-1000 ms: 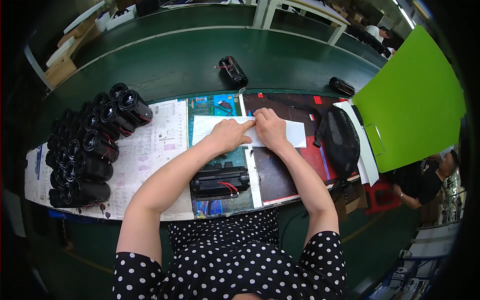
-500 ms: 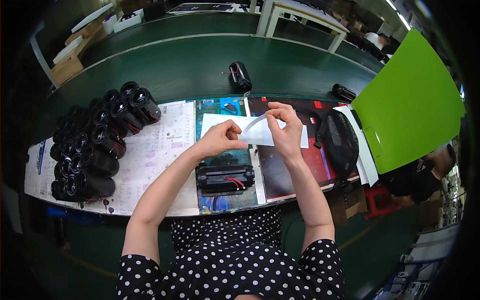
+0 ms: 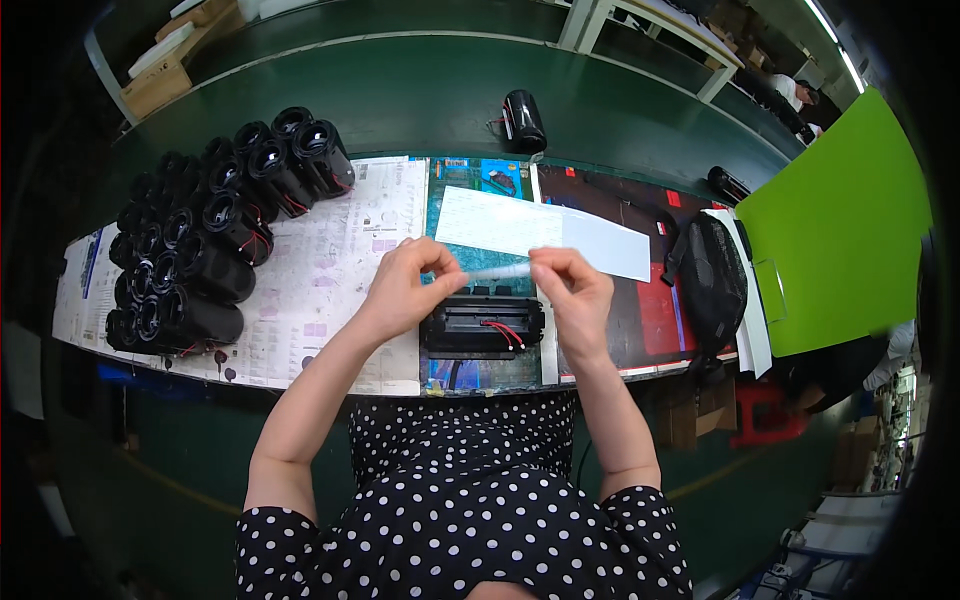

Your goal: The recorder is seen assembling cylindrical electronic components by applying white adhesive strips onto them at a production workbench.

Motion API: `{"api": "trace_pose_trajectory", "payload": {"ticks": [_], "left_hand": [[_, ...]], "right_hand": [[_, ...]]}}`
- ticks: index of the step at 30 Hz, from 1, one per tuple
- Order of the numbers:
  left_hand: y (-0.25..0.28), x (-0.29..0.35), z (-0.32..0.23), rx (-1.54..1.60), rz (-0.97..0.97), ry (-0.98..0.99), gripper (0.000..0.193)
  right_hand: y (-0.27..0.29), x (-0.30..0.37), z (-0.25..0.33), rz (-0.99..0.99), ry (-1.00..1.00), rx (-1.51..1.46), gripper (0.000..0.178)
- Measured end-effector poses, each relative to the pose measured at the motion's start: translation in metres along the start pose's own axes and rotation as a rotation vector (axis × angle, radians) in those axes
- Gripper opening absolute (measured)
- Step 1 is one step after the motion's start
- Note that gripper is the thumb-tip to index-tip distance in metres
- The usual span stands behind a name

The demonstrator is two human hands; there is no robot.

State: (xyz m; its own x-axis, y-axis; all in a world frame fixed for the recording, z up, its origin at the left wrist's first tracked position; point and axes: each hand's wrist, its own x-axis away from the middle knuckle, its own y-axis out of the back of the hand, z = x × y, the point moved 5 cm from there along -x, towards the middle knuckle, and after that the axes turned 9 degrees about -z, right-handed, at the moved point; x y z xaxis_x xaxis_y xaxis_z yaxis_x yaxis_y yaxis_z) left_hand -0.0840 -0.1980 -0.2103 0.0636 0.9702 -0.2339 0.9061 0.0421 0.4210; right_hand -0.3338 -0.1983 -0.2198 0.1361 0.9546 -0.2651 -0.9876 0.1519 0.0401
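A narrow whitish strip (image 3: 498, 271) is stretched between my two hands. My left hand (image 3: 412, 285) pinches one end between thumb and fingers, and my right hand (image 3: 572, 295) pinches the other. Just below the strip, on the teal mat, a black cylindrical housing (image 3: 482, 327) lies on its side, with an open recess on top and red wires (image 3: 503, 333) ending in small white connectors. Beyond my hands, white sheets (image 3: 500, 221) lie across the mat and the dark board.
Many black cylinders (image 3: 215, 268) stand and lie clustered at left on a stained paper sheet (image 3: 377, 365). Another cylinder (image 3: 524, 121) rests on the green surface behind. At right are a black mesh pouch (image 3: 712, 285) and a bright green board (image 3: 835, 230).
Both hands have come nearer, from over the white sheets to just above the housing. The strip, curved before, is now pulled nearly straight. The whole view has shifted slightly.
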Motion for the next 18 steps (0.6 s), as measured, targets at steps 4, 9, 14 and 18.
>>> {"api": "trace_pose_trajectory", "payload": {"ticks": [4, 9, 14, 18], "left_hand": [[0.009, 0.028, -0.031, -0.264, -0.055, -0.267, 0.014], [0.005, 0.046, -0.043, -0.403, -0.139, -0.412, 0.016], [-0.002, 0.045, -0.046, -0.482, -0.197, -0.468, 0.018], [-0.007, 0.048, -0.048, -0.545, -0.218, -0.459, 0.019]], "right_hand": [[0.002, 0.033, -0.008, -0.022, 0.051, 0.038, 0.004], [-0.003, 0.047, -0.005, -0.084, 0.194, 0.137, 0.006], [-0.005, 0.048, 0.002, -0.123, 0.327, 0.236, 0.009], [-0.006, 0.052, 0.001, -0.170, 0.368, 0.256, 0.009]]}}
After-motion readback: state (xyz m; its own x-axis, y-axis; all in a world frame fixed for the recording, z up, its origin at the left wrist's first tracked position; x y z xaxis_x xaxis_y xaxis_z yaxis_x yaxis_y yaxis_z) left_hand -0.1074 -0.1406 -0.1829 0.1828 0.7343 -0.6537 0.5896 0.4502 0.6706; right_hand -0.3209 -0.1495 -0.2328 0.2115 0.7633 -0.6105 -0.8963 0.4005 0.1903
